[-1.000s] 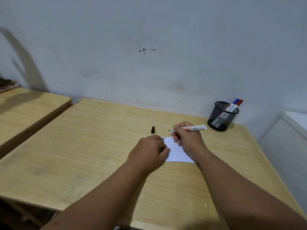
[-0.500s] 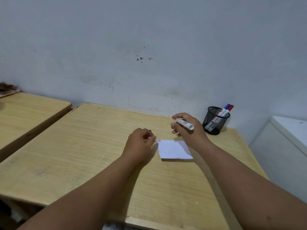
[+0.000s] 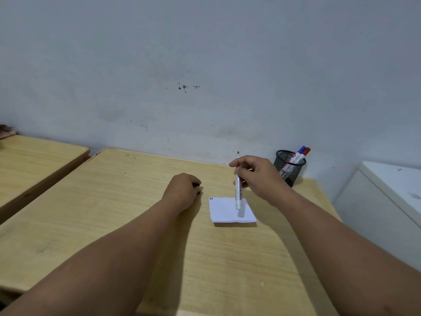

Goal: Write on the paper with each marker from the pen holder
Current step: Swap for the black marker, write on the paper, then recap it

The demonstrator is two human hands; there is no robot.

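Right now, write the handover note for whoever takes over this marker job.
Right hand: holds the white marker upright, tip up, uncapped, above the paper.
Left hand: closed on the table left of the paper, over a small black thing, probably the cap.
Pen holder: far right, holding the blue and red markers.
Done: can't confirm; no writing shows except a small mark at the paper's corner.
Left: cap this marker, return it, then use the other two.
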